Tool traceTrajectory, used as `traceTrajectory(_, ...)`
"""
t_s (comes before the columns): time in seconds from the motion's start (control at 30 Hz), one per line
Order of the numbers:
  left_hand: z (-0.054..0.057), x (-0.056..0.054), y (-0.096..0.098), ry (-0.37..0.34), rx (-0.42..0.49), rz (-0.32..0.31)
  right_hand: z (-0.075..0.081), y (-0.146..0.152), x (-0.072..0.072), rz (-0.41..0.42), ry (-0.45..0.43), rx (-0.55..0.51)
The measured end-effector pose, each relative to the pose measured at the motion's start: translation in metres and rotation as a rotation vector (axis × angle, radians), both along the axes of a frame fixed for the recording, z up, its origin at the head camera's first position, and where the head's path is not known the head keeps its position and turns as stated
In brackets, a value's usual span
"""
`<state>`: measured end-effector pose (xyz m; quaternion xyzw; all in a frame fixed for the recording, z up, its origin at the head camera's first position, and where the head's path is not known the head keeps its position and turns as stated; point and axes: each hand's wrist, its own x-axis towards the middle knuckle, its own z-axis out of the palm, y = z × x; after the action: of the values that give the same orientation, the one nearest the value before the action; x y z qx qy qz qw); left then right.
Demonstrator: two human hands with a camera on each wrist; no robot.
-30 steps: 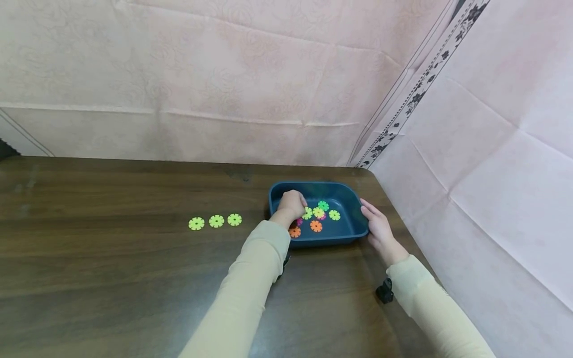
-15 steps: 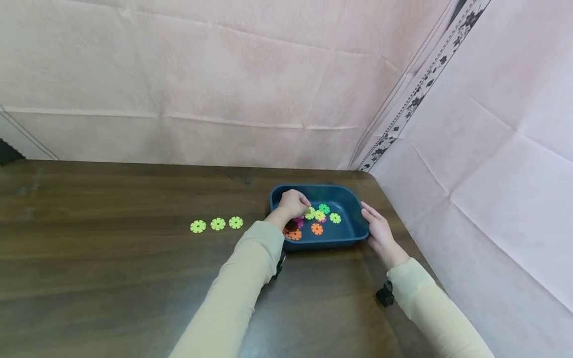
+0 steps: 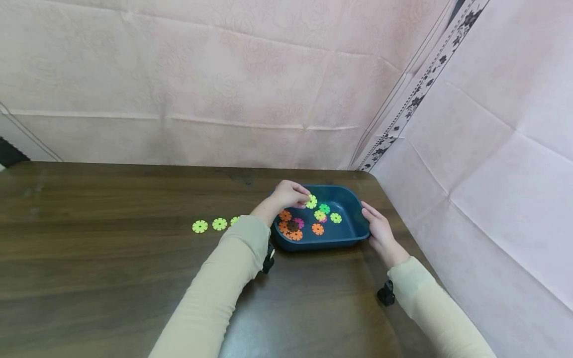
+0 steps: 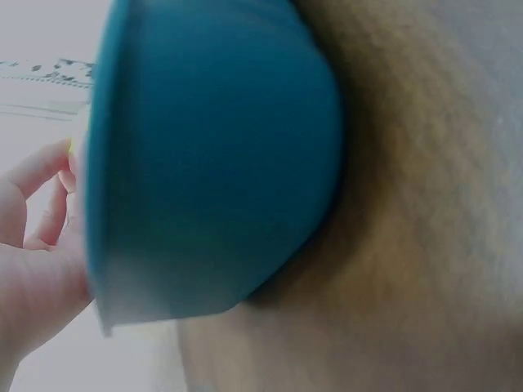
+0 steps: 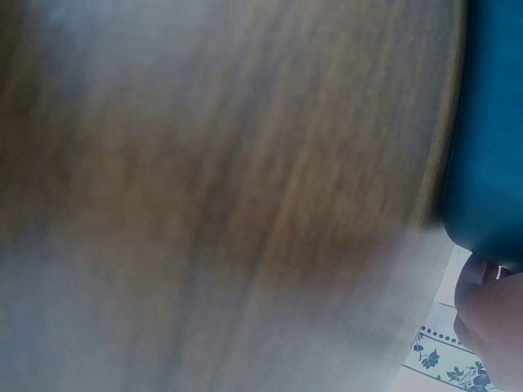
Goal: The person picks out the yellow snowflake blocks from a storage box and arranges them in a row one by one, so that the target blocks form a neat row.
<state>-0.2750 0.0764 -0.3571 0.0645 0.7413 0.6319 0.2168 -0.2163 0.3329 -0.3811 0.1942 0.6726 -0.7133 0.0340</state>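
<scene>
Between thumb and fingers my left hand (image 3: 288,195) pinches a yellow-green notched disc (image 3: 311,201), held above the left part of a dark blue plastic basin (image 3: 351,226). The left wrist view shows that hand (image 4: 41,237) beside the basin's outer wall (image 4: 212,163). My right hand (image 3: 379,229) grips the basin's right rim, thumb on the near side. Inside the basin lie several orange discs (image 3: 318,228), a brown disc (image 3: 293,225), pink ones (image 3: 299,223), a green disc (image 3: 324,209) and more yellow-green discs (image 3: 335,218).
On the wooden table (image 3: 112,278), three yellow-green discs (image 3: 220,223) form a row left of the basin; the left sleeve (image 3: 224,268) partly covers the rightmost. A patterned cloth (image 3: 201,89) hangs behind the table, and another covers the right side.
My left hand has picked a yellow-green disc from the basin and lifted it, drawing back slightly up and left. More orange discs now show. The right hand keeps its grip on the rim.
</scene>
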Motion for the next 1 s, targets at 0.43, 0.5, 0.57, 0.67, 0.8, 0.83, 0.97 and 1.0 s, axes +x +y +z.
traceTrajectory(0.43,0.018,-0.009,-0.055,-0.065,0.15,0.046,-0.006,0.002,-0.005,0.013,0.001,0.077)
traceTrajectory(0.5,0.017,-0.009,-0.068,-0.07,0.183,0.045,-0.006,0.002,-0.005,0.013,0.0,0.093)
traceTrajectory(0.57,0.016,-0.009,-0.083,-0.076,0.198,0.037,-0.006,0.001,-0.005,0.014,0.001,0.106)
traceTrajectory(0.67,0.011,-0.009,-0.106,-0.091,0.216,0.026,-0.007,0.0,-0.006,0.01,0.001,0.117)
traceTrajectory(0.8,0.003,-0.008,-0.136,-0.122,0.251,0.023,-0.007,0.0,-0.006,0.004,-0.008,0.116)
traceTrajectory(0.83,0.001,-0.008,-0.143,-0.127,0.258,0.022,-0.007,0.0,-0.006,0.003,-0.01,0.115)
traceTrajectory(0.97,-0.005,-0.004,-0.171,-0.128,0.249,-0.008,-0.006,0.0,-0.005,0.006,-0.013,0.11)
traceTrajectory(1.0,-0.006,-0.003,-0.177,-0.126,0.238,-0.017,-0.005,-0.001,-0.004,0.005,-0.013,0.108)
